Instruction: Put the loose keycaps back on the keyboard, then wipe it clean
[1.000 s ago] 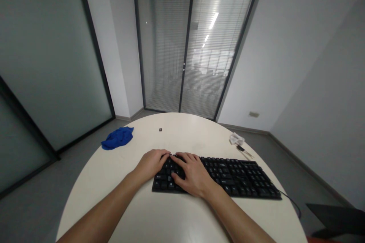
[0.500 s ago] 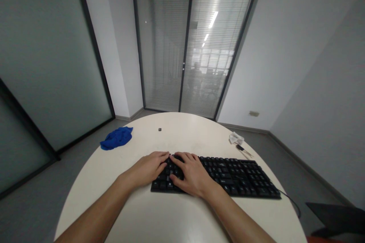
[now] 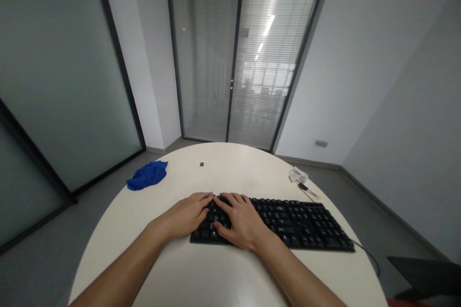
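A black keyboard (image 3: 298,225) lies flat on the pale round table (image 3: 187,273). Over its left end is my left hand (image 3: 189,213), closed about the far left corner, with fingers together at the back edge and the thumb on the keys. My right hand (image 3: 239,220) lies on the keys just beside it, fingers apart. Its index finger points to the far left corner and nearly meets the left fingertips; the other fingers reach to the back edge. The keys under both hands are hidden. Beyond the hands sits a small dark square piece (image 3: 201,164), like a keycap.
A crumpled blue cloth (image 3: 147,175) lies at the table's left edge. At the right are a crumpled white tissue (image 3: 298,174) and a small tool with a black part and thin prongs (image 3: 309,191). The keyboard's cable (image 3: 367,253) runs off the right edge, near a dark chair (image 3: 428,273).
Almost nothing differs. The left thumb has shifted very slightly to the left; both hands stay at the keyboard's left end.
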A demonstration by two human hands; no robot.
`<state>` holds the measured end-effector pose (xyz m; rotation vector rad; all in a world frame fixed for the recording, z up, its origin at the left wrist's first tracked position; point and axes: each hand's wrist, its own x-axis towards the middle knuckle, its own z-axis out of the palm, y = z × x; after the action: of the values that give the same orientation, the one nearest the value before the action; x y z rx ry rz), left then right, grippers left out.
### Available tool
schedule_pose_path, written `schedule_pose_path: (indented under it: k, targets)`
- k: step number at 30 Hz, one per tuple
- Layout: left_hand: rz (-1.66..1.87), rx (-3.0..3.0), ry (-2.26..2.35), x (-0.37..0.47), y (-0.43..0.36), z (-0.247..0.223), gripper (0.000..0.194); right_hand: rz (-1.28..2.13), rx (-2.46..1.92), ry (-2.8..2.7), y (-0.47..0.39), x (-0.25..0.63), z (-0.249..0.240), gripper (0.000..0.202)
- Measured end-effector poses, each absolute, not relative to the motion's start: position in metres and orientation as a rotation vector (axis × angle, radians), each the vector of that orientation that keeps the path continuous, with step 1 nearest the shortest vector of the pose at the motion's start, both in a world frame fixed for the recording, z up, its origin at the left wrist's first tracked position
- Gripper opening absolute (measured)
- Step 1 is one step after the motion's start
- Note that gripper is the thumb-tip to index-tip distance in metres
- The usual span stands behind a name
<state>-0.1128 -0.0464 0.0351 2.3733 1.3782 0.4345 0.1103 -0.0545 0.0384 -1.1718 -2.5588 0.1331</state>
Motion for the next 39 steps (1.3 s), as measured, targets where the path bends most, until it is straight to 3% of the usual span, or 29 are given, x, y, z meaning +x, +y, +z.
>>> schedule_pose_path:
  k: [21,30,34,39]
  targets:
    - [0.483,2.414,1.424,-0.108,-0.049,0.036,0.048,0.133,-1.162,-2.547,-0.056,0.109,0.041,0.062]
    - [0.462,2.468,1.462,-0.101,-0.052,0.041,0.038,0.131,-1.157,-2.541,-0.056,0.109,0.039,0.059]
    - [0.525,2.493,1.426,-0.102,-0.045,0.041,0.032,0.142,-1.151,-2.525,-0.056,0.11,0.037,0.058]
    - [0.676,2.407,1.443,-0.109,-0.029,0.032,0.039,0.165,-1.14,-2.503,-0.054,0.113,0.034,0.057]
